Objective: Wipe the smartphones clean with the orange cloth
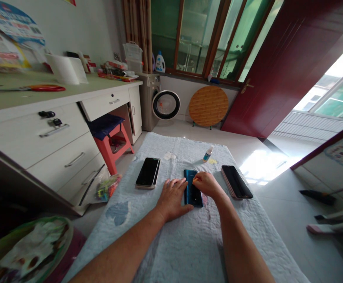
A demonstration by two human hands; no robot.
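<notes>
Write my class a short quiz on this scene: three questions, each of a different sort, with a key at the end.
1. Which thing stands on the cloth beyond the blue phone?
A) a pair of scissors
B) a small bottle
C) a paper roll

2. True or false: The right hand is gripping the small bottle.

3. Fill in the missing word: The black-screened phone on the left lies nearer the person's ______ hand.

Key:
1. B
2. False; that hand is at the blue phone.
3. left
</notes>
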